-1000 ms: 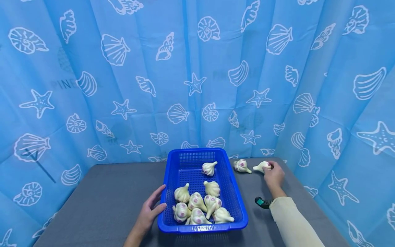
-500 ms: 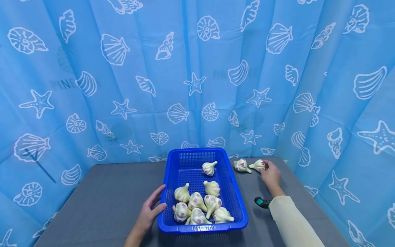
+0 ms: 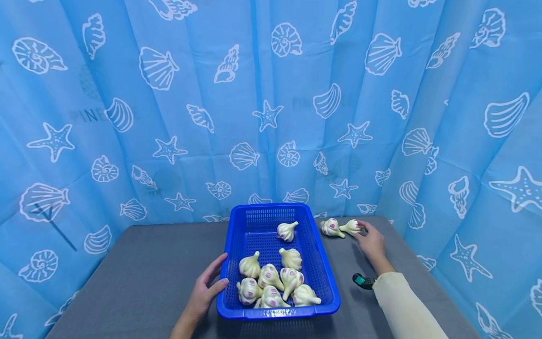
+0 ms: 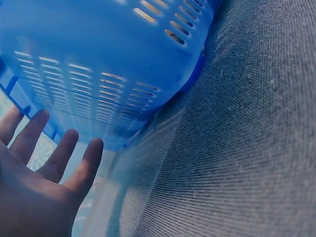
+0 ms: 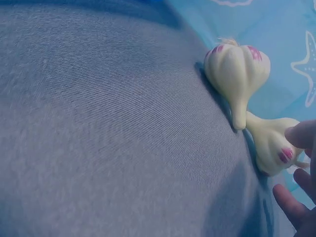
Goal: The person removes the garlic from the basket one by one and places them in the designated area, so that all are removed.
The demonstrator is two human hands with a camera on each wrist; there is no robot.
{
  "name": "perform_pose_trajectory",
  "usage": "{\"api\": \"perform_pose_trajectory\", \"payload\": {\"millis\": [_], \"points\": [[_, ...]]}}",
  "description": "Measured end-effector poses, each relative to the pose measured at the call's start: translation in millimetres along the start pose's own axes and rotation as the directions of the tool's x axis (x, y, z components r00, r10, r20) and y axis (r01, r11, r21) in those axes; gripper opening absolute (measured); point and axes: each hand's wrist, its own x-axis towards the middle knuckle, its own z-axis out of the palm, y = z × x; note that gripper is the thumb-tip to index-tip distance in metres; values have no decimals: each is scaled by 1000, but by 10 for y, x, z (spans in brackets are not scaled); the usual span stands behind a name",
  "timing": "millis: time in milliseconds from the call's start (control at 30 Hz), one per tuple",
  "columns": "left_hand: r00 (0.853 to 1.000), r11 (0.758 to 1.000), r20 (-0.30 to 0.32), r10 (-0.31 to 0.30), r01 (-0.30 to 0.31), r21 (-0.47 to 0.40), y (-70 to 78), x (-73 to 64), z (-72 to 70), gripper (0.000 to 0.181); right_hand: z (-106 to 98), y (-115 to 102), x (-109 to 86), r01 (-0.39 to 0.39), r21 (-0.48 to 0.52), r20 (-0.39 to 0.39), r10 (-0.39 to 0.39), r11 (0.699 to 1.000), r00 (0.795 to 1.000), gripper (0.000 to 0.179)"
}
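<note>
1. We see a blue curtain (image 3: 237, 113) with white seashells and starfish filling the upper frame.
2. Below it we have a grey table (image 3: 161, 273).
3. At the lower centre we see a blue basket (image 3: 254, 314) holding eight garlic bulbs (image 3: 290, 259), most of them crowded at its near end.
4. At the basket's left rim is the left hand (image 3: 205, 287), its fingers spread and fairly straight.
5. Right of centre we find the right hand (image 3: 372, 242), its fingers bent about the root end of a garlic bulb (image 3: 350, 228) on the table; we cannot tell whether they grip it.
6. Just left of that we see another bulb (image 3: 330, 227), their stems meeting.
7. Beside the right wrist we notice a small dark device (image 3: 365, 281).
</note>
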Motion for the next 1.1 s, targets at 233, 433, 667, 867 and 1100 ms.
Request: {"api": "perform_pose_trajectory", "payload": {"millis": [233,433,667,867,1100], "points": [[999,999,-18,-45,45,9,-14,8,8,53,-81,-19,-88,6,8,-22,-6,1000,1000,42],[999,999,-22,-47,47,12,-28,7,14,53,-128,-56,-170,1,36,-62,1,999,998,40],[999,999,-21,-50,50,14,-32,11,24,53,-161,-103,-276,20,63,-109,-14,998,994,38],[999,999,-20,-51,51,15,-29,14,24,53,-183,-215,-350,36,90,-111,-26,995,993,37],[1000,1000,-3,2,-1,12,-17,2,-5,52,-210,-460,-374,73,233,-72,-57,970,996,36]]}}
